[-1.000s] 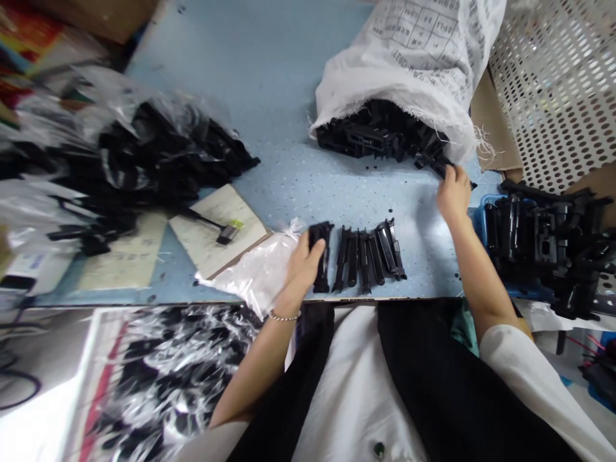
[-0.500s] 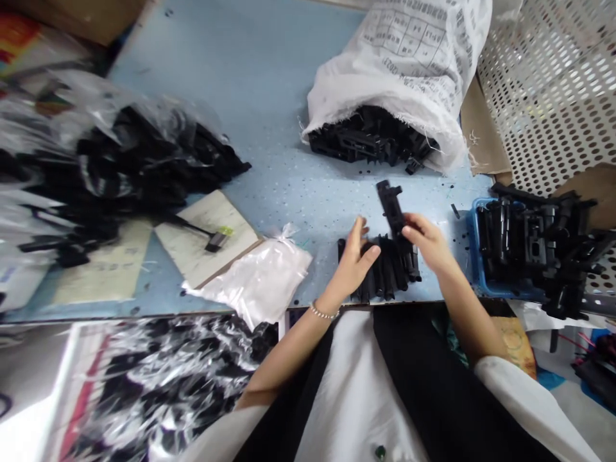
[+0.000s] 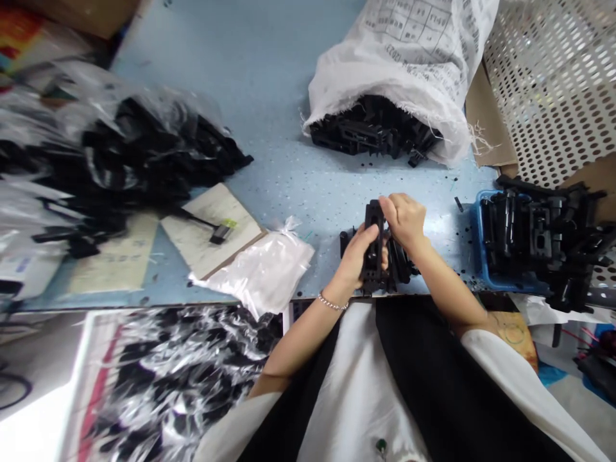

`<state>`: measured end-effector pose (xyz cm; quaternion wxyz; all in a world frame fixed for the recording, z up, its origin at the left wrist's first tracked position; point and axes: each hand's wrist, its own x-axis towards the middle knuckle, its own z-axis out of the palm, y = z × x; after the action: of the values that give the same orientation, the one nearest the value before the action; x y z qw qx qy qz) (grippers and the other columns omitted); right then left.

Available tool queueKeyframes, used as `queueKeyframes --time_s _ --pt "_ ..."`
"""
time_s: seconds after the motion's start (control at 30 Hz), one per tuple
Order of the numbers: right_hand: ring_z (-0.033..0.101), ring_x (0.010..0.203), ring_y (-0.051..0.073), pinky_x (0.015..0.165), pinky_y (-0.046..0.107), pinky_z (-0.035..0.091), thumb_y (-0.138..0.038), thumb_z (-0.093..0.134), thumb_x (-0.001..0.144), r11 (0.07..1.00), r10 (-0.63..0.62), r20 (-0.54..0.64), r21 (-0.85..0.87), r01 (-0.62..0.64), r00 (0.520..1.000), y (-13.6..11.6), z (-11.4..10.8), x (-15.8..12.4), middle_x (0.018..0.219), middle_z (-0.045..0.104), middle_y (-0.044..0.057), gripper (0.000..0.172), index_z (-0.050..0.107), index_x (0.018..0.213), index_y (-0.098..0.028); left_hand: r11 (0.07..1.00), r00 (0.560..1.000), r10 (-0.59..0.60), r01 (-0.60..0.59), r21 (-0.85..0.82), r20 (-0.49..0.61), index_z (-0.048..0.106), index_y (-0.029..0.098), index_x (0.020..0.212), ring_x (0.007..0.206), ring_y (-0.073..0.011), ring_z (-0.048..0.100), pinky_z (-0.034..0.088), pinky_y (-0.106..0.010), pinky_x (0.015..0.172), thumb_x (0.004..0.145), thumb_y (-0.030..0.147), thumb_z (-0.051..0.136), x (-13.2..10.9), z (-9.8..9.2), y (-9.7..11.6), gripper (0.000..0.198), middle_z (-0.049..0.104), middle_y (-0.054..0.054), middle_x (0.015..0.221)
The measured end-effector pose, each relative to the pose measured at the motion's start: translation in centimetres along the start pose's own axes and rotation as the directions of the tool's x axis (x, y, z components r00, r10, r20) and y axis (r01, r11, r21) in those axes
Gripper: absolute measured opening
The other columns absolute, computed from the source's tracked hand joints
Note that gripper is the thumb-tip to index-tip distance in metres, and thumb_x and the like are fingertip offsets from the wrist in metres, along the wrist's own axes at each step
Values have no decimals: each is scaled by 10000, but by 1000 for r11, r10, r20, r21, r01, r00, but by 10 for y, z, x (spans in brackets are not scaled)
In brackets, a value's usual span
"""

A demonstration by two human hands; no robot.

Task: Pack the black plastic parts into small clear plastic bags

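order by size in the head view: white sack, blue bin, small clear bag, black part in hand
1. white sack
2. blue bin
3. small clear bag (these two look close)
4. black part

One white woven sack [image 3: 409,58], one blue plastic bin [image 3: 478,256], one crumpled clear plastic bag [image 3: 260,273], one long black plastic part [image 3: 371,221] held up; loose black plastic parts [image 3: 370,131] beyond counting.

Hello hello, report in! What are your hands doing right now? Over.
Left hand and right hand both shut on one black plastic part. Held above the row of black parts. Nothing in the way.
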<state>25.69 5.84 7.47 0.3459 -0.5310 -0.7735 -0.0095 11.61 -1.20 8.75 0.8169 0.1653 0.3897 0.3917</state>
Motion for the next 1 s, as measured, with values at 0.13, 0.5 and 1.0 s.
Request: queueKeyframes --time_s 0.13,0.5,1.0 --pt "537 759 204 695 337 409 -555 191 1072 996 -25 35 87 22 999 -16 -9 -19 781 592 56 565 591 865 -212 988 987 153 -152 25 -57 634 147 908 548 -98 587 471 -228 523 743 570 783 3 -14 8 478 656 -1 723" --pt "528 746 197 697 368 381 -460 367 1056 930 -368 227 105 353 902 -38 -13 -88 748 574 31 450 637 774 -235 904 931 346 -298 307 -119 685 157 1062 627 -127 616 490 -245 603 880 610 640 -1 -17 5 490 685 -20 740" --pt "544 1321 334 1096 531 468 -265 518 997 997 -64 360 -21 77 931 -3 -28 -80 1414 586 209 449 540 1429 -144 958 964 46 32 284 -261 734 101 976 592 -179 682 530 -250 535 978 585 428 -16 -122 6 573 734 -90 693"
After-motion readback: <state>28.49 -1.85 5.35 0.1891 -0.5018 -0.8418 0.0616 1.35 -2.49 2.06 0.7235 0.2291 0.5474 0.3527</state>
